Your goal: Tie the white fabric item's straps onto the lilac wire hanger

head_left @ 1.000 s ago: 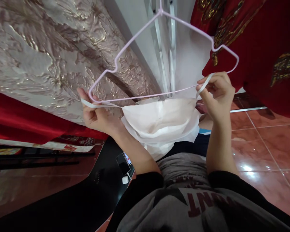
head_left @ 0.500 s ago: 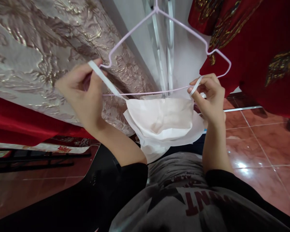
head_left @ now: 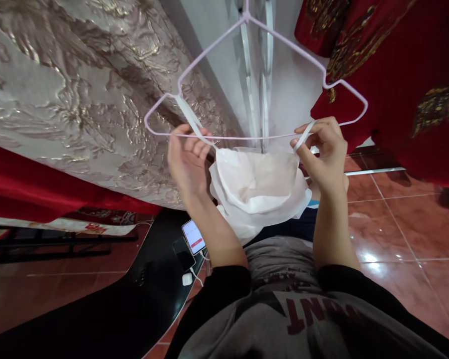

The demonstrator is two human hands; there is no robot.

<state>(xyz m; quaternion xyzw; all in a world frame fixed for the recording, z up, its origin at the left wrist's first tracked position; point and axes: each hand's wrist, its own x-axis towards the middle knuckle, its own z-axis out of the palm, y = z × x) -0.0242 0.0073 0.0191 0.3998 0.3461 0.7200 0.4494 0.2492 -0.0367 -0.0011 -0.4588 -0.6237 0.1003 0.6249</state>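
Note:
A pale pink clothes hanger [head_left: 284, 41] hangs in front of me. Below its bottom bar droops a white garment [head_left: 260, 174] with thin straps and a layered, sheer lower edge. Its left strap [head_left: 189, 115] is looped over the hanger's left notch. My left hand [head_left: 190, 159] is beside that strap at the bottom bar, fingers loosely bent and apart, not gripping. My right hand [head_left: 324, 149] pinches the right strap [head_left: 305, 133] between thumb and fingers, close to the bar's right part.
Embossed pinkish fabric [head_left: 108, 99] fills the left side. Dark red cloth with gold sequins [head_left: 392, 89] hangs on the right. Two phones, one with a lit screen [head_left: 193, 237], and a small white case [head_left: 187, 279] lie on a black surface [head_left: 142, 289] at lower left. Reddish tiles [head_left: 392, 224] cover the floor.
My left hand has let go of the left strap, which now sits on the hanger's notch, and has moved right and down. My right hand still pinches its strap.

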